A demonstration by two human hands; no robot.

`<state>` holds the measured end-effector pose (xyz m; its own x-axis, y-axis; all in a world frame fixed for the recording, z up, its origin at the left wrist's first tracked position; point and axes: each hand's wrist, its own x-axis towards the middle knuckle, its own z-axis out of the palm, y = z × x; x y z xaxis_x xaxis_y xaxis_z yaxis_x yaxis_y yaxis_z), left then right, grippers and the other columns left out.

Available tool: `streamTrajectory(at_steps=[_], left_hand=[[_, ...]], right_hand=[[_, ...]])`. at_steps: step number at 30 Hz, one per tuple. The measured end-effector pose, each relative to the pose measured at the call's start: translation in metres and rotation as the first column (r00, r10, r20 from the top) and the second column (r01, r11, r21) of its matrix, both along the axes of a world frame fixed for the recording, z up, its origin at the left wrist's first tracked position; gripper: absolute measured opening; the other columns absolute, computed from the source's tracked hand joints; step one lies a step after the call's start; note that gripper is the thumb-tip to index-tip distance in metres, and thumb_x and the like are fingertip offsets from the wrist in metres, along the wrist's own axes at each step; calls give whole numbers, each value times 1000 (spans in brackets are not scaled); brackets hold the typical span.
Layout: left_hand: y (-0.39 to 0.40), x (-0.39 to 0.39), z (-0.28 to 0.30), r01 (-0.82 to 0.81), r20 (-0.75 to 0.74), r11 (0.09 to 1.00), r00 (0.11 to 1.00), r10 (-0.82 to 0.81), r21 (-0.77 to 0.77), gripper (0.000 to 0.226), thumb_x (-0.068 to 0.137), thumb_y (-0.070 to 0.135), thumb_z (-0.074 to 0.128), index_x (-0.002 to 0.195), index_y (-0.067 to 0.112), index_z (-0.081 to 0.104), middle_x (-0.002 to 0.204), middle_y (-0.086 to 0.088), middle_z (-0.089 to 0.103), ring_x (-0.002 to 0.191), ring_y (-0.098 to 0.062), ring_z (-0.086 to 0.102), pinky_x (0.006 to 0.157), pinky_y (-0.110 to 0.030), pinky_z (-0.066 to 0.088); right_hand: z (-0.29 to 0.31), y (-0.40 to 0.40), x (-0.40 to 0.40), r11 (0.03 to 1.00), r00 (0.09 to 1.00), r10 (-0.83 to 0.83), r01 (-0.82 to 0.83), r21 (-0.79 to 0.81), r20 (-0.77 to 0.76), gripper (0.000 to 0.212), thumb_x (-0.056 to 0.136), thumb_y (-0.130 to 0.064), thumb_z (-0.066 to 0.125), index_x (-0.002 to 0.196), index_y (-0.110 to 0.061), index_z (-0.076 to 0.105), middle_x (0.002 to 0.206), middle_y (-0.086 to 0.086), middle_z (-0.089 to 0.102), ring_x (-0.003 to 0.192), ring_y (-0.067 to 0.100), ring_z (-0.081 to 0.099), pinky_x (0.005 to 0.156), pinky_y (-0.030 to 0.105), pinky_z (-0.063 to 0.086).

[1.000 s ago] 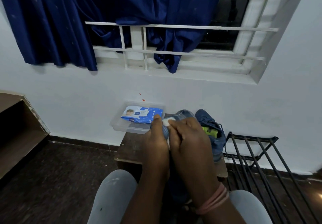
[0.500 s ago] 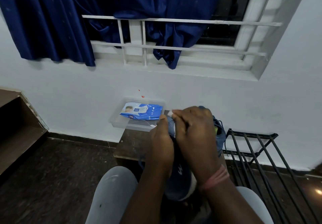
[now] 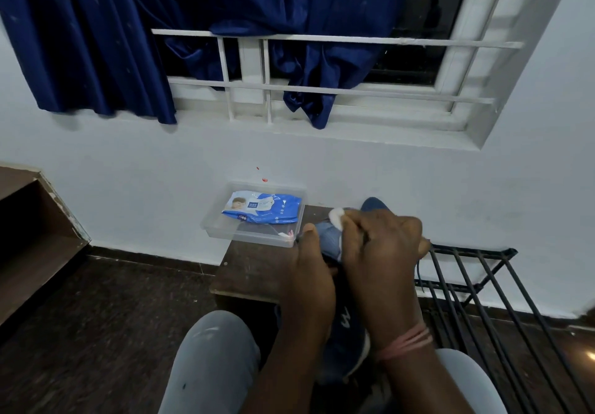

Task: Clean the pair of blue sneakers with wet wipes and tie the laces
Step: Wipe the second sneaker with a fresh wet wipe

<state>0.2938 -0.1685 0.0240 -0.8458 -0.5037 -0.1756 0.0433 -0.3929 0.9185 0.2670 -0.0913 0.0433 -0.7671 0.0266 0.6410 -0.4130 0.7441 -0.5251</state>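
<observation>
My left hand (image 3: 307,280) grips sneaker (image 3: 346,333); right hand (image 3: 381,252) pinches wipe (image 3: 336,217) on its toe; clear tray (image 3: 225,231) at 10 o'clock overhangs stool edge (image 3: 244,294).

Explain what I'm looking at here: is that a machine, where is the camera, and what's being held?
There is no machine, only a person's two bare hands. One wide camera worn on the head looks forward and down, so you see knees and forearms. The left hand grips a blue sneaker held over the lap. The right hand pinches a white wet wipe against the shoe's front. On the small brown table a clear tray holds the wipes pack. The second sneaker peeks out behind the hands.
</observation>
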Motion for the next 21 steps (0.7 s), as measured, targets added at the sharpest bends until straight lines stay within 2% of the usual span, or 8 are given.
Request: streamTrajectory(at_steps=[2, 4, 7, 10, 12, 16, 18, 21], left_hand=[[0, 2, 1, -21, 28, 994, 999, 24, -106, 39, 95, 67, 45, 97, 44, 77, 103, -3, 77, 102, -17, 71, 102, -47, 50], [-3, 4, 5, -41, 68, 995, 997, 48, -92, 44, 102, 52, 44, 73, 41, 76, 92, -11, 76, 87, -17, 70, 94, -43, 54], [-13, 2, 3, -33, 100, 999, 995, 29, 40, 52, 95, 62, 46, 97, 20, 78, 94, -9, 78, 94, -25, 73, 94, -44, 56], [-15, 1, 17, -55, 24, 939, 998, 50, 340, 50, 104, 50, 43, 115, 9, 70, 108, -19, 76, 101, -28, 73, 93, -40, 58], [-13, 3, 22, -29, -50, 885, 997, 59, 464, 49, 107, 45, 40, 119, 5, 66, 116, -20, 74, 111, -27, 71, 98, -39, 55], [-19, 9, 31, 61, -137, 837, 990, 17, 543, 54, 103, 50, 47, 123, 4, 64, 118, -16, 73, 104, -21, 73, 86, -30, 60], [-25, 9, 31, 85, -144, 821, 990, -3, 565, 52, 100, 47, 55, 125, 3, 64, 114, -16, 74, 97, -22, 75, 80, -31, 63], [-35, 6, 22, 69, -172, 774, 984, 52, 630, 40, 104, 36, 54, 130, 7, 63, 115, -14, 75, 101, -21, 74, 90, -36, 60]], right_hand=[[2, 2, -7, 991, 992, 128, -127, 36, 2, 15, 93, -25, 61, 92, -29, 76, 90, -8, 71, 89, 24, 58, 81, 46, 41], [-4, -1, 6, 957, 969, 245, -247, 151, 34, 22, 97, -24, 50, 99, -28, 72, 92, -7, 68, 88, 22, 58, 80, 46, 41], [-21, 3, 32, 934, 951, 282, -303, 190, 129, 29, 100, -35, 40, 110, -35, 67, 92, -10, 62, 85, 25, 54, 77, 45, 39], [-20, 11, 21, 971, 978, 209, -210, 114, 23, 24, 96, -29, 53, 111, -32, 71, 91, -9, 64, 82, 26, 51, 74, 43, 38], [-16, 6, 7, 980, 982, 188, -185, 78, -29, 23, 94, -22, 58, 108, -29, 73, 92, -5, 66, 84, 26, 53, 76, 44, 41], [-7, -6, 5, 914, 919, 395, -391, -107, 9, 25, 96, -14, 56, 114, -16, 74, 91, 3, 63, 87, 18, 58, 78, 37, 50], [-7, -7, 16, 899, 899, 437, -434, -58, 40, 34, 98, -27, 45, 116, -16, 72, 89, 4, 60, 83, 17, 56, 73, 34, 50], [-25, 2, 29, 905, 896, 420, -426, 7, 144, 37, 100, -39, 39, 121, -29, 68, 97, -3, 61, 87, 13, 59, 75, 31, 51]])
